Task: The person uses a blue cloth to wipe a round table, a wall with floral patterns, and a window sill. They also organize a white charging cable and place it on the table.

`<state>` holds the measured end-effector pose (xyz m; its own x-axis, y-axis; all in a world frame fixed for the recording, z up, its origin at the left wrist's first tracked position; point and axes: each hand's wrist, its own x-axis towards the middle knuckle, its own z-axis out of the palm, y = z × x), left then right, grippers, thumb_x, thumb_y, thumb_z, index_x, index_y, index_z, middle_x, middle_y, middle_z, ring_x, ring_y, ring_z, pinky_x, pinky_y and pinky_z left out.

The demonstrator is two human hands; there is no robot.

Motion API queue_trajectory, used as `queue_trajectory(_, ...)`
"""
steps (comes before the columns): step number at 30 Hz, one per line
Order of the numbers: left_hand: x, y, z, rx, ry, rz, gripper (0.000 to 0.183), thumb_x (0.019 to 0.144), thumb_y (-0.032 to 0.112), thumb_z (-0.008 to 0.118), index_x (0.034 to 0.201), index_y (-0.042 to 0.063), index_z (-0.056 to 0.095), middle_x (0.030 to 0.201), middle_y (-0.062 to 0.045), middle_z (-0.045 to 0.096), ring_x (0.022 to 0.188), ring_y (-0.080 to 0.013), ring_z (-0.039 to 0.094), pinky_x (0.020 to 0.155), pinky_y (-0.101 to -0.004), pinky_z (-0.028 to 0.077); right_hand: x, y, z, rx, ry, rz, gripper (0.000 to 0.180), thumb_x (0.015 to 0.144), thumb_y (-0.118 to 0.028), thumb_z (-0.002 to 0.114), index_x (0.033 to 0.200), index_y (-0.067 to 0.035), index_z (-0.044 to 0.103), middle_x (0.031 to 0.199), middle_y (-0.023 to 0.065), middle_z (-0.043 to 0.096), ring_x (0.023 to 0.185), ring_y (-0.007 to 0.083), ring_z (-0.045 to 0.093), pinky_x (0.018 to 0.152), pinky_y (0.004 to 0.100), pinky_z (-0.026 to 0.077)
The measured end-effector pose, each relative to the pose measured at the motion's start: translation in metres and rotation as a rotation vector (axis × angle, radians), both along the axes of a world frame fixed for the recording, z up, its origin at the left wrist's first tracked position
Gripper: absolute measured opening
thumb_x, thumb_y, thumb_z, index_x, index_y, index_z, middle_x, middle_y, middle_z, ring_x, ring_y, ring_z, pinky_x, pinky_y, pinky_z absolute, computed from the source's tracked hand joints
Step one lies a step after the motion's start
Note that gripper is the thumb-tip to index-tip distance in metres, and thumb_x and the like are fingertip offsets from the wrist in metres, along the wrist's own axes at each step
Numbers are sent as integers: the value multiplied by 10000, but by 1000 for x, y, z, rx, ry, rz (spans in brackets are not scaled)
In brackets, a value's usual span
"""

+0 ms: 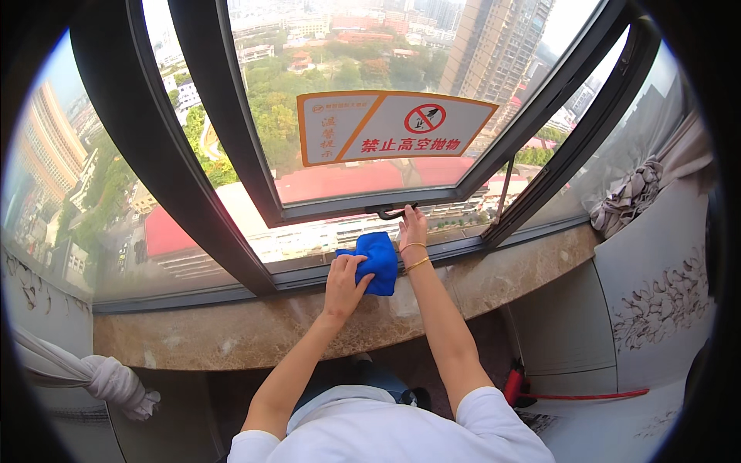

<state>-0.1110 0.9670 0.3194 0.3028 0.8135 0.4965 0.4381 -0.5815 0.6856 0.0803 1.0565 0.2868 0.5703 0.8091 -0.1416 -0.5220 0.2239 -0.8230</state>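
Observation:
A bright blue cloth (379,263) is pinched in my left hand (343,283), the thumb and fingers along its left side. The cloth hangs over the lower window frame and the marble sill (231,335). My right hand (413,228), with a thin bracelet at the wrist, reaches to the black window handle (391,214) and has its fingers on the handle's right end. That handle sits on the bottom rail of a grey-framed window sash (324,211), which is tilted outward. A sticker (399,128) with writing and a prohibition sign is on the sash's glass.
A metal stay arm (505,191) joins the sash to the frame at right. Knotted curtains hang at the left (118,385) and right (628,197). A red-handled tool (584,396) lies at lower right. Buildings and trees stand far below, outside.

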Motion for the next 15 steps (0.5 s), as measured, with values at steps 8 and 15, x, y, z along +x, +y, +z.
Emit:
queue_trajectory(8, 49, 2, -9, -40, 6, 167, 399, 695, 131, 669, 1055, 65, 510, 918, -120, 505, 881, -294, 489, 787, -362, 415, 11, 35, -6, 213, 186, 59, 252, 814, -264, 598, 690, -90, 465, 561, 14, 460, 515, 122, 453, 530, 269, 425)
queue_trajectory(15, 60, -12, 1, -133, 54, 139, 505, 739, 173, 624, 1204, 65, 461, 939, -131, 510, 891, -286, 507, 790, -359, 425, 7, 5, -11, 183, 57, 125, 306, 845, -218, 545, 595, -90, 423, 505, 15, 410, 458, 121, 411, 475, 257, 402)
